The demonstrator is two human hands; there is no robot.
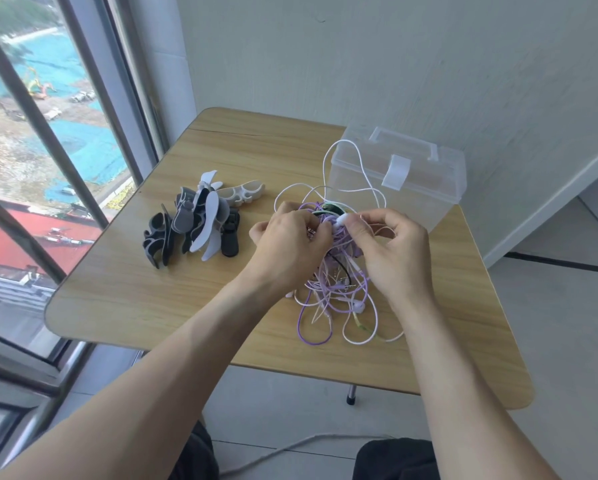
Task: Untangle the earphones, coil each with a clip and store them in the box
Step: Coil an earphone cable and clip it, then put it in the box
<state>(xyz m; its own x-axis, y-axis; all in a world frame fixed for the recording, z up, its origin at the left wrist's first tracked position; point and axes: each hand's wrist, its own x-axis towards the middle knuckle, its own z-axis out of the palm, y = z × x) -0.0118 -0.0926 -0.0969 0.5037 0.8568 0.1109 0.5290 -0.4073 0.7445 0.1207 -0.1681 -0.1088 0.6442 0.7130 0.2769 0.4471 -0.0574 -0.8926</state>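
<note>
Tangle (332, 271) of earphones mid-surface (152, 306), raised at its top. Left hand (290, 244) holds the knot's bulk, fingers curled in; right hand (391, 244) pinches a white earbud (342, 220). Best: feed that bud back through loops, no yanking. Clips (193, 220) piled left. Box (398, 174) behind, lid shut.

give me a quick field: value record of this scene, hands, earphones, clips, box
left hand: grips the earphone tangle from its left side
right hand: pinches a white earbud at the top of the tangle
earphone tangle: purple, white, green and black cords, still knotted, held over the table
clips: loose pile of black, grey and white ones, left of the tangle, untouched
box: clear plastic, lid closed and latched, behind the tangle
table: wooden, beside a window
stage: untangling, nothing coiled or stored
</note>
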